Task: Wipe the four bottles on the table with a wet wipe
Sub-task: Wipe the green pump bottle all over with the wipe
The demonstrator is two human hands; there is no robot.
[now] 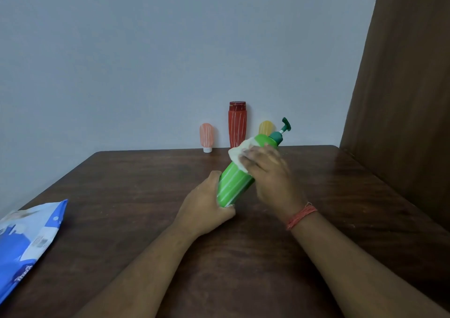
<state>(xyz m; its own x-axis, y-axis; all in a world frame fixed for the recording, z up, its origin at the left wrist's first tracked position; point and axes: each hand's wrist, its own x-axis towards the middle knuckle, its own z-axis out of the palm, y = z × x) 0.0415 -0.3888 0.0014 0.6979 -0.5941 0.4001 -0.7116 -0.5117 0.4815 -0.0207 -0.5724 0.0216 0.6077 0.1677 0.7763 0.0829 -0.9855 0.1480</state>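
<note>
A green pump bottle (235, 181) is held tilted above the table, its dark green pump pointing up and to the right. My left hand (204, 205) grips its base. My right hand (267, 171) presses a white wet wipe (237, 153) against the bottle's upper body. At the table's far edge, against the wall, stand a tall red bottle (237, 125), a small pink tube (206, 136) on its white cap, and a yellow tube (265, 127) partly hidden behind the green bottle.
A blue and white wet wipe pack (26, 242) lies at the left edge of the dark wooden table (146, 196). A brown wooden panel (401, 98) rises along the right side. A grey wall stands behind.
</note>
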